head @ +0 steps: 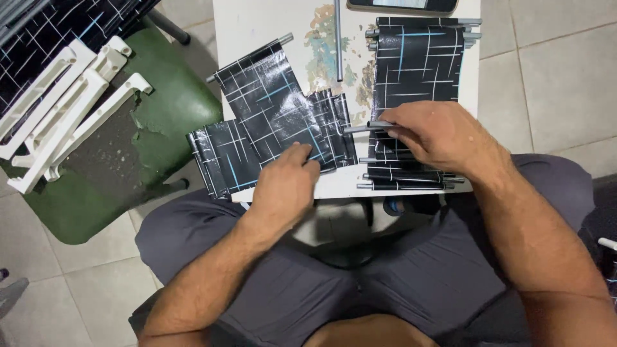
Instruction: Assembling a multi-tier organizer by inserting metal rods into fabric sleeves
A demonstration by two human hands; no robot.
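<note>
My left hand (286, 186) presses down on a black glossy sheet (276, 122) with white and blue lines, lying on a small white table (257, 26). A grey metal rod runs through the sheet's far hem. My right hand (430, 132) pinches another grey metal rod (363, 128) by its end, pointing at the sheet's near edge. Under my right hand lies a stack of the same black sheets with rods (411, 177) through them.
Another pile of patterned sheets with rods (418, 58) lies at the table's far right. A loose rod (338, 38) rests on the worn paint. A phone (402, 5) sits at the far edge. White plastic frames (71, 103) lie on a green stool (173, 109) to the left.
</note>
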